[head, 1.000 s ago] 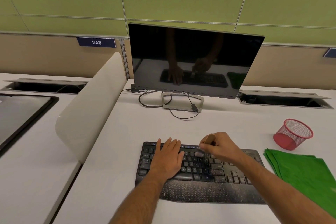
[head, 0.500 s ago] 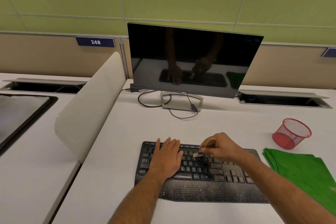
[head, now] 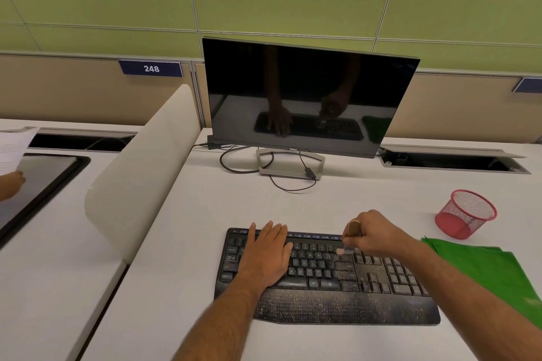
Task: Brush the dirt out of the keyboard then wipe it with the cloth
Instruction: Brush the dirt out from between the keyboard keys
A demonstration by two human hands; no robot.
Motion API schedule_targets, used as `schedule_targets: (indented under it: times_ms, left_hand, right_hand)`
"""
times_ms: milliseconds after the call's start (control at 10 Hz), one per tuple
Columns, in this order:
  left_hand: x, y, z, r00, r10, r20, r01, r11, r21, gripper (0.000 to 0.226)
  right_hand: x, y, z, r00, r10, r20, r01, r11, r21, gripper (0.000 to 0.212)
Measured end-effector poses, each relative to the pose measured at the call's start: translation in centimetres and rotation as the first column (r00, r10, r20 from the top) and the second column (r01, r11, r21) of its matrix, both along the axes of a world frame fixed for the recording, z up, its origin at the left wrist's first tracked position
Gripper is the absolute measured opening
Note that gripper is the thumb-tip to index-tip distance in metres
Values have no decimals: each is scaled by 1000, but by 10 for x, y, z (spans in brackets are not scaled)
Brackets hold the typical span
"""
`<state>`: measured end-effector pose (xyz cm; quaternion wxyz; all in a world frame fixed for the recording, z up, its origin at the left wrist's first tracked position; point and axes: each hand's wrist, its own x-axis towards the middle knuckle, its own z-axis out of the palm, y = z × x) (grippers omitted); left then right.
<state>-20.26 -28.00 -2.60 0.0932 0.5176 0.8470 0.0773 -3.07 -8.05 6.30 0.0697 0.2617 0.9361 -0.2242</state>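
Note:
A black keyboard [head: 346, 299] lies on the white desk, its wrist rest and right keys speckled with pale dirt. My left hand [head: 268, 255] rests flat on the keyboard's left keys, fingers straight. My right hand [head: 375, 233] grips a small brush [head: 350, 236] by its wooden handle; the pale bristles touch the upper key rows near the middle. A folded green cloth [head: 492, 269] lies on the desk just right of the keyboard.
A dark monitor [head: 308, 97] on a stand faces me behind the keyboard, cables looping at its base. A red mesh cup [head: 466, 214] stands at the right. A curved white divider [head: 140, 167] borders the left. Another person's hand with paper shows at far left.
My right hand has carried the brush to the right along the upper key rows. My left hand has stayed flat on the left keys. A hand with paper appeared at far left.

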Motion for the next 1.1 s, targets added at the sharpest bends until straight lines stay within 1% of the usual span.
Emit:
schedule_targets:
  times_ms: [100, 300, 400, 500, 600, 700, 800, 900, 1000, 1100]
  left_hand:
    - [0, 0, 1, 1000, 0, -1, 0, 1000, -1, 58]
    - [0, 0, 1, 1000, 2, 3, -2, 1000, 1, 58]
    - [0, 0, 1, 1000, 2, 0, -2, 1000, -4, 57]
    - [0, 0, 1, 1000, 1, -1, -1, 1000, -6, 57]
    - [0, 0, 1, 1000, 1, 1, -1, 1000, -9, 58]
    - [0, 0, 1, 1000, 1, -1, -1, 1000, -7, 58]
    - [0, 0, 1, 1000, 0, 0, 0, 1000, -7, 58]
    - [0, 0, 1, 1000, -1, -4, 1, 1000, -6, 58]
    - [0, 0, 0, 1000, 0, -4, 0, 1000, -5, 58]
    - [0, 0, 0, 1000, 0, -4, 0, 1000, -7, 58]
  right_hand:
    - [4, 2, 4, 1000, -1, 12, 0, 1000, 28, 15]
    - [10, 3, 9, 989, -63, -137, 60, 998, -20, 18]
    - [14, 2, 5, 977, -100, -189, 97, 995, -28, 8]
    - [16, 0, 2, 986, -84, -147, 76, 995, -60, 7]
    - [16, 2, 4, 982, -106, -154, 92, 991, -94, 15]
    - [16, 2, 3, 976, -96, -197, 87, 995, -54, 9]
    - [17, -1, 2, 984, -65, -164, 53, 996, -74, 6]
    - [15, -3, 3, 984, -50, -169, 31, 993, -113, 15]
    - [8, -7, 3, 966, -57, -252, 34, 995, -95, 10]
    - [3, -16, -3, 972, -16, -235, -9, 995, -104, 8]
